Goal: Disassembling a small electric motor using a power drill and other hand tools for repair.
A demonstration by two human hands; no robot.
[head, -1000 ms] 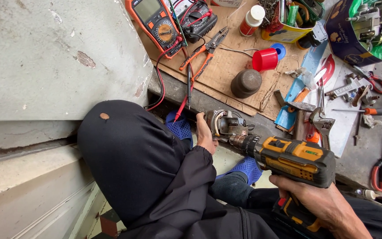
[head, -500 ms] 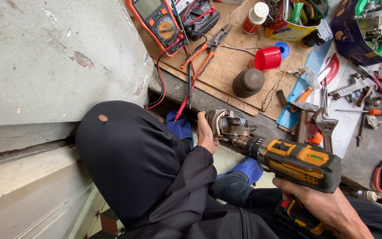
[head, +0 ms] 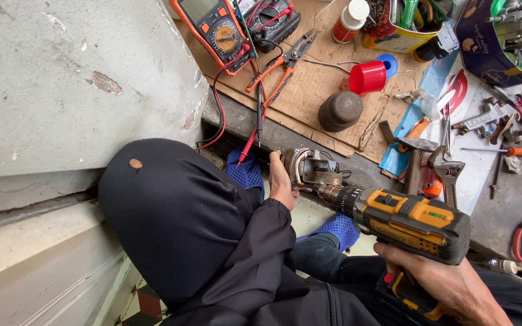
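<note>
The right hand was wrapped around the grip of a yellow and black cordless drill, fingers closed tight on the handle, while the left hand clasped a small metal motor part at the drill's nose, its fingers curled around the part's far side. Compared with a second before, the drill had crept slightly lower and nearer the person's lap, and the part stayed seated against the chuck, so the work looked to be continuing without a break. The part sat just in front of the black-clad knee, above blue slippers. Beyond lay a cardboard sheet carrying an orange multimeter, orange-handled pliers, a red cap and a dark round weight
</note>
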